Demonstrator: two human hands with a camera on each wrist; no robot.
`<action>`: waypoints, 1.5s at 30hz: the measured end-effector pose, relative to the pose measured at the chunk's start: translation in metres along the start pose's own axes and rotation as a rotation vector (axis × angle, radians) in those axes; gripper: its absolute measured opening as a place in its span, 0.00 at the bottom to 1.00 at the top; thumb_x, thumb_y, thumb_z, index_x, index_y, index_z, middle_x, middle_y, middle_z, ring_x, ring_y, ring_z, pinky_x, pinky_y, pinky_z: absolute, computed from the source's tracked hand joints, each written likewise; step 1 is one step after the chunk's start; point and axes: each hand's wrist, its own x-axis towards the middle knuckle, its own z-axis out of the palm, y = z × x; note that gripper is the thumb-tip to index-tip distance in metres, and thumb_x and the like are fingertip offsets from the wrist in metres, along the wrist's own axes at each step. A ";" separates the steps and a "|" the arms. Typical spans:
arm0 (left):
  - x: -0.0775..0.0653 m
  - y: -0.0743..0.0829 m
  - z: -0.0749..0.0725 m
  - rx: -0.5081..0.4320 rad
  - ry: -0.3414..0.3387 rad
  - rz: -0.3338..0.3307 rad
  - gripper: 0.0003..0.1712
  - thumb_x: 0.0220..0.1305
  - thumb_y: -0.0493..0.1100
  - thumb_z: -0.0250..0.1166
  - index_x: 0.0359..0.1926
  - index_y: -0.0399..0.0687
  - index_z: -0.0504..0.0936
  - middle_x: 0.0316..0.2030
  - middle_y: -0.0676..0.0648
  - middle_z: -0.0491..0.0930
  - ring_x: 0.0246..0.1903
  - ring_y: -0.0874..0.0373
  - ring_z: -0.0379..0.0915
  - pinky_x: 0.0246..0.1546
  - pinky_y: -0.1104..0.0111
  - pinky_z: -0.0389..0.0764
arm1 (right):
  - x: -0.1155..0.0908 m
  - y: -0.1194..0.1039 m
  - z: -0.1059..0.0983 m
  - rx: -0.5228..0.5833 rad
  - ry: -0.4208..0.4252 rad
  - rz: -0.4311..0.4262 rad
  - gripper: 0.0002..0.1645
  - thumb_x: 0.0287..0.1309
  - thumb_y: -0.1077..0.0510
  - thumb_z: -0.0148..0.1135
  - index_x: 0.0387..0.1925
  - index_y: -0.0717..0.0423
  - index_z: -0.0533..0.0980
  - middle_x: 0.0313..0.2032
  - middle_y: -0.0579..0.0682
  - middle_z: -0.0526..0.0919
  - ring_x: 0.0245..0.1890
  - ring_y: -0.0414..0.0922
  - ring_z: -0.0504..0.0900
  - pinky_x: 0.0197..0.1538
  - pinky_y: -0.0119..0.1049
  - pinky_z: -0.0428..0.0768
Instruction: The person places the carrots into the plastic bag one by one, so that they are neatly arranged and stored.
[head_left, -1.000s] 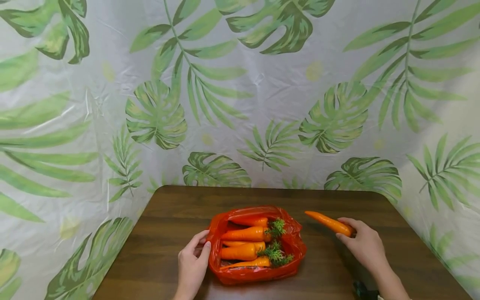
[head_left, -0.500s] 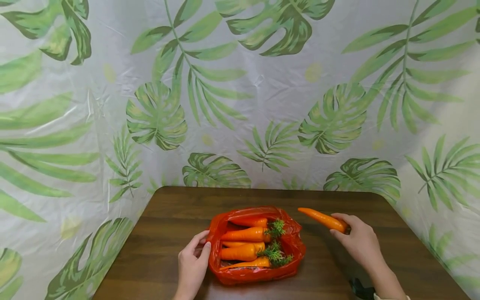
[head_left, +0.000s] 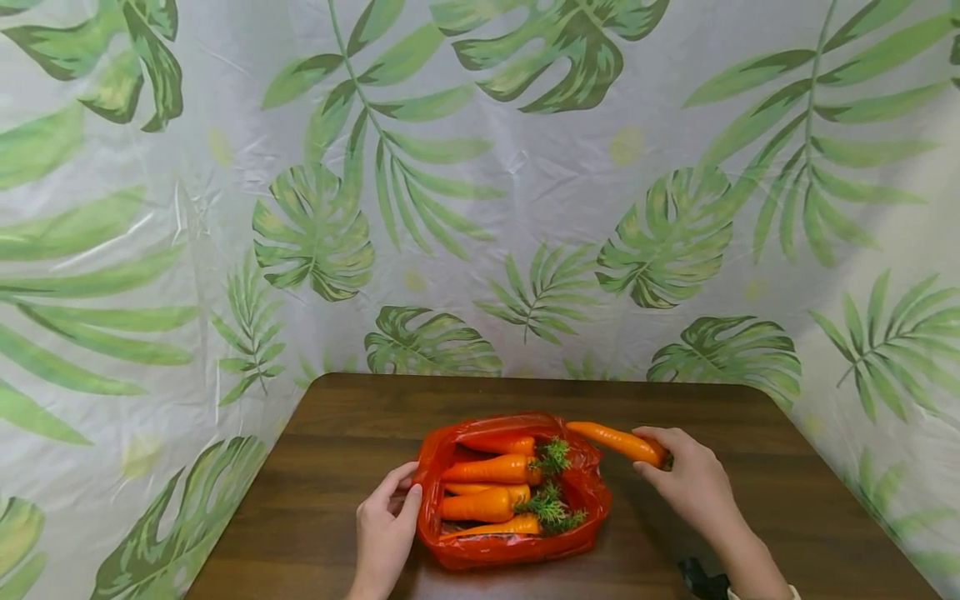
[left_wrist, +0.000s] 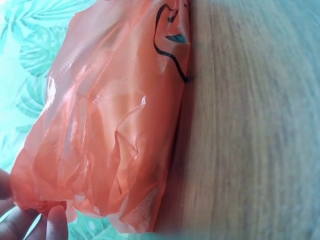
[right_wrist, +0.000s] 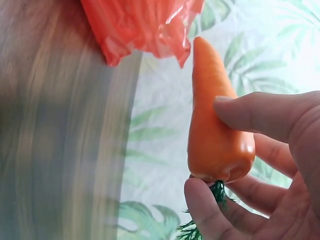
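Observation:
A red plastic bag (head_left: 510,552) lies open on the table, with several orange carrots (head_left: 480,504) inside, their green tops toward the right. My left hand (head_left: 388,517) pinches the bag's left edge; in the left wrist view its fingertips (left_wrist: 57,222) gather the thin plastic. My right hand (head_left: 693,479) holds another carrot (head_left: 611,439) near its thick end. That carrot's tip points left and overlaps the bag's upper right rim in the head view. In the right wrist view, thumb and fingers grip the carrot (right_wrist: 215,125), and its green top hangs below.
The dark wooden table (head_left: 352,417) has rounded far corners. Behind it hangs a pale sheet (head_left: 555,167) printed with green leaves. A black object (head_left: 701,578) sits at the right wrist.
My right hand has moved left with the carrot, bringing its tip from beside the bag to the bag's rim. The left hand and the bag have stayed almost still.

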 end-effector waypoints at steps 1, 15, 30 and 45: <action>0.000 0.000 0.000 0.002 0.000 -0.003 0.17 0.62 0.32 0.70 0.50 0.52 0.87 0.33 0.50 0.83 0.30 0.60 0.83 0.33 0.72 0.83 | 0.000 -0.002 0.000 0.003 -0.003 -0.003 0.28 0.51 0.50 0.78 0.56 0.44 0.82 0.47 0.49 0.83 0.38 0.47 0.81 0.33 0.44 0.74; 0.001 -0.001 0.000 -0.013 0.007 0.028 0.15 0.63 0.34 0.70 0.50 0.50 0.87 0.34 0.46 0.84 0.30 0.58 0.83 0.32 0.74 0.82 | 0.009 -0.030 0.010 0.041 -0.024 -0.058 0.28 0.51 0.54 0.79 0.55 0.44 0.82 0.47 0.46 0.83 0.36 0.44 0.79 0.34 0.41 0.73; 0.002 0.001 -0.001 -0.011 -0.004 0.007 0.16 0.64 0.34 0.70 0.52 0.51 0.86 0.34 0.48 0.84 0.30 0.59 0.83 0.32 0.70 0.84 | 0.011 -0.061 0.024 0.068 -0.033 -0.125 0.28 0.48 0.55 0.80 0.54 0.41 0.83 0.47 0.42 0.83 0.39 0.43 0.81 0.34 0.41 0.76; 0.003 0.001 -0.002 -0.011 0.014 -0.001 0.17 0.63 0.34 0.70 0.52 0.54 0.86 0.34 0.48 0.84 0.30 0.60 0.84 0.33 0.69 0.84 | 0.010 -0.094 0.040 0.080 -0.116 -0.174 0.29 0.48 0.54 0.81 0.53 0.33 0.82 0.45 0.34 0.81 0.41 0.40 0.81 0.41 0.44 0.80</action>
